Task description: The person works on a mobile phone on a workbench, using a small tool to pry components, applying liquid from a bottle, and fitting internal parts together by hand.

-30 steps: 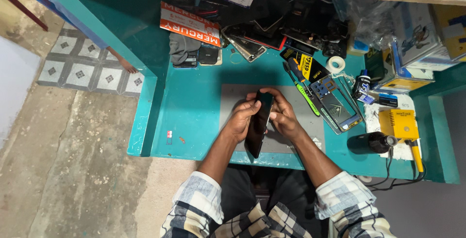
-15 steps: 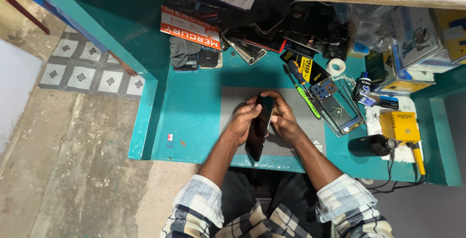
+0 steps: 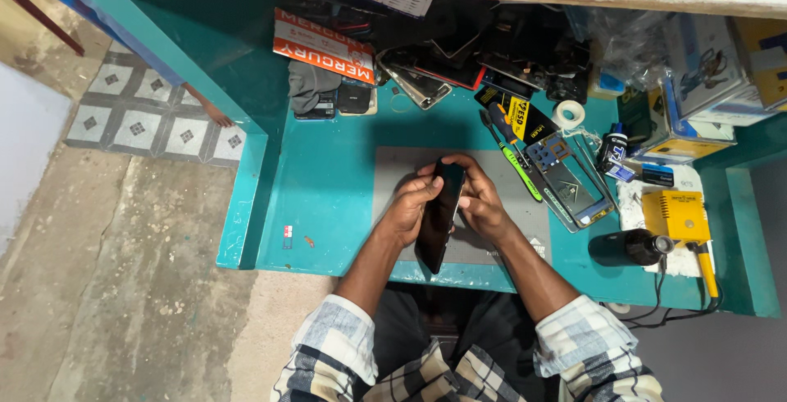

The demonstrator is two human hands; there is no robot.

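A: Teal paint over the whole bench, a grey rectangular work mat laid mid-surface. Head view, the only one. Person seated, checked sleeves, both hands over the mat.

B: What's held?

A: A slim black slab-shaped phone, tilted on its long edge, lower end hanging past the near bench edge, top end above the mat. Left hand wraps its left side, fingers curled closed around the edge. Right hand clamps the other side, thumb and fingertips pinched in near the top corner.

B: Surroundings?

A: Just right of the hands, a green-handled slender tool and a bare rectangular phone frame lying flat. Farther right, a white tape roll, a black cylindrical bottle on its side, a yellow boxy soldering station with its cable trailing off the front. Back of the bench: an orange flat carton and a heap of dark phone parts, too jumbled to sort.

B: Handling advice, as you judge it?

A: Grip by the edges only, keep pressure even from both sides, and bring the phone back over the mat: half of it overhangs the lap, so a slip would likely drop it to the floor.
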